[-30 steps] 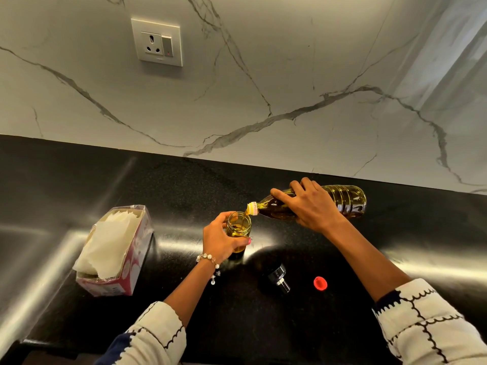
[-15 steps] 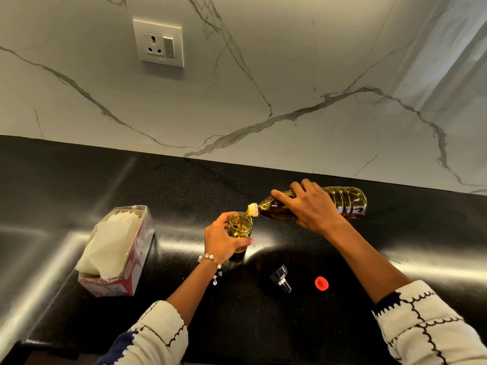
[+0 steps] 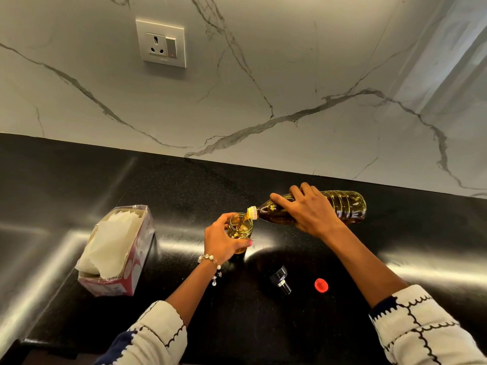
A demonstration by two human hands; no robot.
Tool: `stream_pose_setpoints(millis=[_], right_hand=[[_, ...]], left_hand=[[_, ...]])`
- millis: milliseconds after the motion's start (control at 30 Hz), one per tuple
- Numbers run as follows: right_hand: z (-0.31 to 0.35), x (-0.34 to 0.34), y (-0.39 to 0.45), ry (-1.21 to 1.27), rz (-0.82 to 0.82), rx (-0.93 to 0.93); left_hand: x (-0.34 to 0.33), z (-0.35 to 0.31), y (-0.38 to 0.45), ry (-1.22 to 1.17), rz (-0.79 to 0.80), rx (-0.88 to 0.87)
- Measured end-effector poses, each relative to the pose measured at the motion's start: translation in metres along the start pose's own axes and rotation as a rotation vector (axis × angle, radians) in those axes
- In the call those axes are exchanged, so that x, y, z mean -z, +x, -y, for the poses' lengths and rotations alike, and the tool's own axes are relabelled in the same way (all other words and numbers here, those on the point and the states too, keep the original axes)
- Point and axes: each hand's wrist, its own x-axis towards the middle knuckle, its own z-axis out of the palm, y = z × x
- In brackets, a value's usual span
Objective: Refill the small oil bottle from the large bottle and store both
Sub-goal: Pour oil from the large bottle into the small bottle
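On the counter [image 3: 342,325], right hand [image 3: 309,214] grips tilted big bottle [image 3: 345,206], pouring oil into jar [image 3: 240,229] w/ left hand [image 3: 222,241] wrapped round it. Next: level off, recap.

The right hand [image 3: 311,210] grips the large bottle [image 3: 342,206] round its middle, tipped nearly level above the black counter [image 3: 184,191], its neck touching the rim of the small oil bottle [image 3: 240,230]; a thin stream of amber oil runs into the open mouth. The left hand [image 3: 222,242], a beaded bracelet [image 3: 210,262] at its wrist, wraps round the small oil bottle, which stands upright; nearer the person lie a dark metal spout cap [image 3: 280,280] and, just beside it, a red cap [image 3: 321,285]. Well to the left sits an open tissue box [image 3: 116,248]; a wall socket [image 3: 160,43] is set in the marble backsplash [image 3: 316,61].
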Motion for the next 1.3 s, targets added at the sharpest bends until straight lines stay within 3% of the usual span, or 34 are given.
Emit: stream_pose_setpoints(millis=[1300], right_hand=[[-0.0007, 0.0045, -0.0018, -0.018, 0.016, -0.009]], left_hand=[[-0.0003, 0.0044, -0.0009, 0.002, 0.000, -0.006]])
